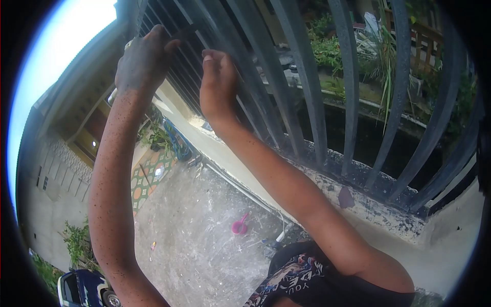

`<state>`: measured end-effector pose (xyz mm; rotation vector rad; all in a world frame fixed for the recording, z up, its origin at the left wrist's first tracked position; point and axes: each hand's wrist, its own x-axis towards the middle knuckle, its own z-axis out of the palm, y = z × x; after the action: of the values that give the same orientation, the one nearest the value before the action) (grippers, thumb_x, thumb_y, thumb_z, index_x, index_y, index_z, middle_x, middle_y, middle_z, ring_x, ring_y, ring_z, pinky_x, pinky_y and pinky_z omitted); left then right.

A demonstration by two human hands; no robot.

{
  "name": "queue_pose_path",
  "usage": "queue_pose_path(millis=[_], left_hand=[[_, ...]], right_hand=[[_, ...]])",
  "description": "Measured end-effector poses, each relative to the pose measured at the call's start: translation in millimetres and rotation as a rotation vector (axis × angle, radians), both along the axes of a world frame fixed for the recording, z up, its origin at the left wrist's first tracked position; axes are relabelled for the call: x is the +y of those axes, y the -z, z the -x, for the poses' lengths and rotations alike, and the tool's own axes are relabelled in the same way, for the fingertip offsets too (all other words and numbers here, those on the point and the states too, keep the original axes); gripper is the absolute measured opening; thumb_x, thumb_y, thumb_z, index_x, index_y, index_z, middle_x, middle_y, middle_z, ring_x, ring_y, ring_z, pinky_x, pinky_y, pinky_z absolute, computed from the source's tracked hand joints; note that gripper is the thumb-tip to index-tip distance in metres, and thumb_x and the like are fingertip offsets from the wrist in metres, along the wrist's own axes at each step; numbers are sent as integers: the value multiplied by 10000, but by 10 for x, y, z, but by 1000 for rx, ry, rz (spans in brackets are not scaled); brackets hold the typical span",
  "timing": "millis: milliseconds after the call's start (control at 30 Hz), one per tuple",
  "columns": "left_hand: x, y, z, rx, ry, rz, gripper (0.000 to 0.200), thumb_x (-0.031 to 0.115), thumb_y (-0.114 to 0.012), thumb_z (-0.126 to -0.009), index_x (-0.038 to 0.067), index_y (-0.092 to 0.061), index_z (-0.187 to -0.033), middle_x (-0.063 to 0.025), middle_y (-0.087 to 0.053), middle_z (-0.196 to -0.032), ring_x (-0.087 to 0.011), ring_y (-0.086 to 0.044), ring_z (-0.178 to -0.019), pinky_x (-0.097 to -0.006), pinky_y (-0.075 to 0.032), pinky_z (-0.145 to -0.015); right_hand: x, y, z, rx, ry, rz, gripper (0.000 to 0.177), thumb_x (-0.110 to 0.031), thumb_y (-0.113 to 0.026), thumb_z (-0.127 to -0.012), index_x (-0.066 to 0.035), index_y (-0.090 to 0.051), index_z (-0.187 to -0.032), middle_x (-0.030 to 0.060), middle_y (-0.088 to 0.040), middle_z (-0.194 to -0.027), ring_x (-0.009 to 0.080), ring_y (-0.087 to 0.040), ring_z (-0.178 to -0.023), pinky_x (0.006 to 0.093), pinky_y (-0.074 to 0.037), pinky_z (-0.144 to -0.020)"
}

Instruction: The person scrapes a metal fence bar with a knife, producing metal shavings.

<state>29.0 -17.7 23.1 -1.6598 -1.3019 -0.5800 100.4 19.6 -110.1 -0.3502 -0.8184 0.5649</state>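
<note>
My left hand (143,60) is raised near the top of the tilted view, its fingers closed around a dark, flat, blade-like tool (185,34). The tool points at the grey metal fence bars (309,77) and is blurred; its handle is hidden in the hand. Just to the right and slightly lower, my right hand (220,84) has its fingers curled in, close against the bars. I cannot tell what those fingers grip. Dark specks dot my left forearm and hand.
A low wall (376,207) with flaking paint carries the fence. Below lies a concrete floor (189,230) with a pink dipper (239,225) on it. A coiled blue hose (179,146) lies by plants. A dark blue vehicle (87,289) stands lower left. Plants (327,48) grow beyond the bars.
</note>
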Motion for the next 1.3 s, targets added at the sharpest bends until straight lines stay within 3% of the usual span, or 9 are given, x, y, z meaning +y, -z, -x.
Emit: queue_pose_path(millis=[67,233,400,500,533,667,1033,1200,1300], left_hand=[[16,-42,5,-18,-3,32,454,510,-609,-994,86,-641,-1154,-133,-735,-810,-327,-747,-853,-497,-553,-814],[121,-177,75,-27,30,150,420,475,-618,-1000,86,-706,-1129,-98,-722,-710,-252,-754,-810,-457,-558,-791],[-56,-253,-78,75,-37,138,392,440,-586,-1010,100,-722,-1149,-160,-756,-914,-339,-737,-936,-494,-561,-804],[97,-346,-27,207,-38,56,380,437,-583,-1009,118,-721,-1164,-169,-755,-955,-363,-728,-950,-519,-557,-824],[98,-341,-22,206,-44,57,380,437,-583,-1009,118,-721,-1164,-169,-755,-955,-363,-728,-950,-519,-557,-824],[67,-161,-72,193,25,58,354,424,-571,-1016,137,-727,-1151,-162,-755,-995,-373,-723,-969,-525,-559,-834],[-13,29,-156,203,-31,3,335,409,-544,-1024,179,-708,-1205,-156,-757,-1004,-365,-730,-965,-511,-579,-836],[-51,-91,-333,91,-126,-51,265,234,-617,-919,48,-740,-776,-201,-734,-787,-366,-746,-784,-481,-601,-711],[-48,-56,-260,117,-59,-36,243,223,-617,-920,51,-751,-812,-203,-736,-796,-358,-749,-784,-479,-605,-729]], right_hand=[[-56,-115,12,73,-349,-7,334,-320,-484,-1060,-35,-617,-1173,80,-694,-1049,166,-639,-964,325,-499,-812],[387,-571,17,311,-1108,-117,584,-587,-446,-1054,-139,-462,-1428,48,-675,-1174,209,-617,-1053,502,-459,-969],[818,-848,143,367,-1396,-524,404,-488,-404,-1096,-166,-646,-1065,-16,-714,-1157,234,-652,-1073,519,-448,-1056],[1380,-989,324,267,-1142,-826,380,-308,-419,-1110,-42,-635,-1275,135,-688,-1280,268,-672,-1129,386,-517,-1028],[1082,-986,208,313,-1071,-737,368,-388,-443,-1097,-89,-656,-1118,44,-736,-1101,167,-698,-945,339,-580,-878],[1103,-847,219,474,-1554,-774,360,-376,-432,-1104,-103,-663,-1061,45,-740,-1000,166,-702,-936,335,-583,-861],[1057,-756,194,507,-1553,-752,369,-388,-432,-1104,-106,-659,-1034,38,-730,-982,166,-704,-920,329,-576,-875],[1262,-923,173,407,-1629,-856,374,-388,-433,-1103,-98,-654,-1024,41,-715,-951,179,-690,-918,355,-556,-916],[1009,-842,154,505,-1547,-714,371,-381,-431,-1103,-96,-657,-1035,28,-701,-939,183,-675,-938,361,-541,-940]])
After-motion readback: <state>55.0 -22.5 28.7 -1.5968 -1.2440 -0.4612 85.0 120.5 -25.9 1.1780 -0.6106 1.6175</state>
